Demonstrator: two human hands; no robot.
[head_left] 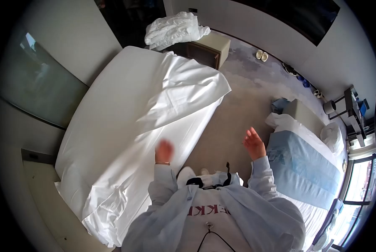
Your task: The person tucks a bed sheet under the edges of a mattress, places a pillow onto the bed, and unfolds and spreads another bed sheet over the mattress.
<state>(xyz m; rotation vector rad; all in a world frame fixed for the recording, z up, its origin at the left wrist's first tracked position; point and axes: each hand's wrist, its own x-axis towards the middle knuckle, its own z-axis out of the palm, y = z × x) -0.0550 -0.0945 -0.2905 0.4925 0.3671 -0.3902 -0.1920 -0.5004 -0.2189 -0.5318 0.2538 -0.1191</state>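
Observation:
A white sheet [183,90] lies partly spread across the bed [108,96] on my left. Its folds bunch at the far right corner and again at the rumpled near end. Over the bed's right side is my left hand [164,151], smeared by motion, so its fingers cannot be made out and I cannot tell whether it touches the sheet. My right hand [254,143] is raised above the carpet between the two beds, its fingers stretched out and holding nothing.
A second bed [303,164] with a blue runner stands to the right. Beyond the first bed, a white bundled duvet [173,30] rests on a low cabinet [215,46]. Slippers [262,55] and dark shoes [289,69] line the wall. A desk [354,111] stands near the window.

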